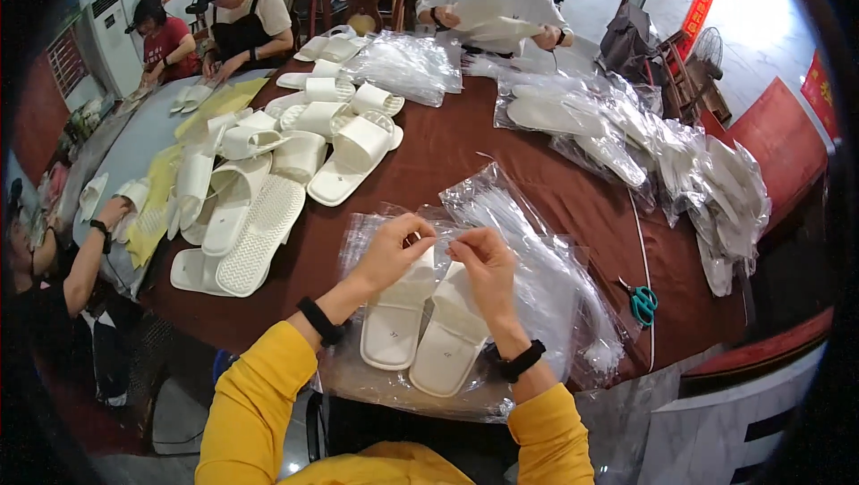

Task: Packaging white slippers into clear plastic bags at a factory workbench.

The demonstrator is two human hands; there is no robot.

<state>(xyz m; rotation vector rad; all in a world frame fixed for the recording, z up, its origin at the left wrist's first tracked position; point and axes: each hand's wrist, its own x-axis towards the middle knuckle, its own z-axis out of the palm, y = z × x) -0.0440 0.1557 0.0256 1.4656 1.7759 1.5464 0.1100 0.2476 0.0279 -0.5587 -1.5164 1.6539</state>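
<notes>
Two white slippers, a left-hand one (392, 333) and a right-hand one (447, 355), lie side by side before me with their heels toward me. Beneath them is a layer of clear plastic bags (358, 387). My left hand (394, 255) is over the toe end of the left slipper, thumb and fingertips pinched together. Close beside it, my right hand (488, 270) is also pinched, above the toe of the other slipper. What the fingertips hold, if anything, is too small to make out. The hands partly hide the straps.
White slippers (268, 208) are heaped to the left. Stacked clear bags (519, 225) lie right of my hands, near teal-handled scissors (642, 304) and a white cord (646, 279). Bagged slippers (617, 136) pile up at the far right. Co-workers stand around the brown-covered table (447, 145).
</notes>
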